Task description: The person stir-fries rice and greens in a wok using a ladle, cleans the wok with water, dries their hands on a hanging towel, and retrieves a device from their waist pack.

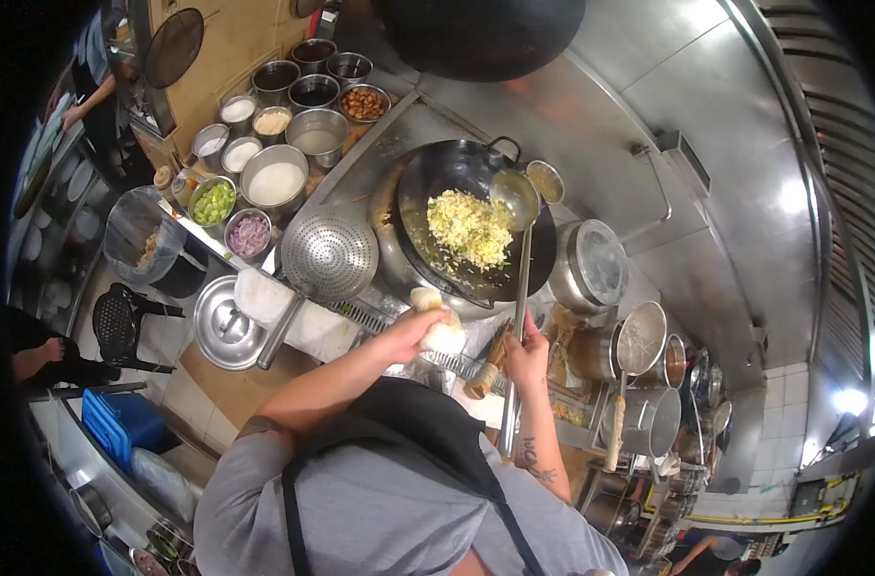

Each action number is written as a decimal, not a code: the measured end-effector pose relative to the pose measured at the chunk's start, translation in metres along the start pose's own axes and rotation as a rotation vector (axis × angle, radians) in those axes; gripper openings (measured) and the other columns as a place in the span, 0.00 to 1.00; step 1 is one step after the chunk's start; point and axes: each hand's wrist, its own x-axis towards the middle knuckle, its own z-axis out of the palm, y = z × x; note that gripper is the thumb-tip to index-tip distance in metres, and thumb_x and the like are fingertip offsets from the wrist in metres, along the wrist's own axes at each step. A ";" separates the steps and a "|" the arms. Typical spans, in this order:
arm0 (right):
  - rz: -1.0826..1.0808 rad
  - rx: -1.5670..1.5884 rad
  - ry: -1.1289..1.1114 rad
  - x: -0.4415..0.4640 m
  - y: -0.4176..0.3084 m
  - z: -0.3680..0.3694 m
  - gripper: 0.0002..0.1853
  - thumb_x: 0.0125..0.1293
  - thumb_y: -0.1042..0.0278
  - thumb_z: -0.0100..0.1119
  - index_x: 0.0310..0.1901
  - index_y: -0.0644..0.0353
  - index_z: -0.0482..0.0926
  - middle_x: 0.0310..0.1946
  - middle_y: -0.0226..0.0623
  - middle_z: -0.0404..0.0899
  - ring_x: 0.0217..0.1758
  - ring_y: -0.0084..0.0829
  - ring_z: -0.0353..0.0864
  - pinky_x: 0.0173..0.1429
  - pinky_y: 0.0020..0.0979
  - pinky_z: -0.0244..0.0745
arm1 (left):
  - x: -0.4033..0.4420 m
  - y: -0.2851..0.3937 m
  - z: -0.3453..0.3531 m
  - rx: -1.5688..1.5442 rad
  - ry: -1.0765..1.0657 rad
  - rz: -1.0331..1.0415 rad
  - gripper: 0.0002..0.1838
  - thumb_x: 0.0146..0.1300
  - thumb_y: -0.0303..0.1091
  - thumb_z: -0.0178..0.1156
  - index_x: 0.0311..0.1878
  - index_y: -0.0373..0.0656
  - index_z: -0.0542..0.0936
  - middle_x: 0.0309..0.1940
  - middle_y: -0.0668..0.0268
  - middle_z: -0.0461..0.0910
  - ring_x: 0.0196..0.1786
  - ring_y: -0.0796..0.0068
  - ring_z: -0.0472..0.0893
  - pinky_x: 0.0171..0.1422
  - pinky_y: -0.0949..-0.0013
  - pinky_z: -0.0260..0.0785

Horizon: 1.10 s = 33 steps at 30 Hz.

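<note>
My left hand (411, 336) is closed around a folded white cloth (444, 333) at the near rim of a black wok (413, 206). The wok's own grip there is hidden by the cloth. Fried rice (468, 226) with yellow and green bits lies heaped in the wok. My right hand (527, 357) grips the long handle of a metal ladle (514, 199). The ladle's bowl sits over the right part of the wok, beside the rice.
Left of the wok, a perforated strainer (329, 252) rests near bowls of chopped greens (213, 204) and sliced red onion (248, 235). Sauce pots (314, 91) stand behind. Lidded and open pots (641, 420) crowd the right. A dark round pan (478, 29) hangs above.
</note>
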 end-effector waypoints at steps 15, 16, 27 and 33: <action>-0.085 -0.030 0.106 0.108 -0.003 -0.026 0.26 0.60 0.79 0.53 0.62 0.58 0.70 0.19 0.27 0.69 0.13 0.20 0.66 0.16 0.26 0.62 | 0.072 0.004 0.033 -0.066 0.274 -0.081 0.10 0.61 0.31 0.64 0.43 0.40 0.77 0.34 0.62 0.82 0.34 0.64 0.84 0.39 0.57 0.80; -0.078 -0.042 0.070 0.118 -0.002 -0.027 0.26 0.60 0.79 0.53 0.62 0.58 0.70 0.19 0.27 0.69 0.13 0.20 0.66 0.16 0.26 0.63 | 0.076 0.006 0.031 -0.076 0.260 -0.113 0.10 0.61 0.31 0.64 0.44 0.40 0.77 0.34 0.62 0.82 0.34 0.64 0.84 0.39 0.58 0.80; 0.070 -0.286 -0.459 0.049 0.026 -0.145 0.30 0.64 0.73 0.58 0.69 0.52 0.67 0.25 0.23 0.74 0.23 0.16 0.69 0.27 0.25 0.68 | 0.090 0.009 0.015 -0.040 0.147 -0.157 0.13 0.64 0.39 0.62 0.46 0.41 0.77 0.38 0.59 0.83 0.40 0.60 0.84 0.48 0.52 0.79; -0.355 -0.693 -0.107 0.024 0.031 -0.143 0.30 0.60 0.75 0.59 0.67 0.58 0.68 0.42 0.50 0.84 0.41 0.31 0.82 0.52 0.31 0.74 | 0.074 0.011 0.041 0.117 0.228 -0.326 0.14 0.68 0.37 0.50 0.49 0.39 0.77 0.41 0.57 0.83 0.45 0.56 0.84 0.49 0.47 0.78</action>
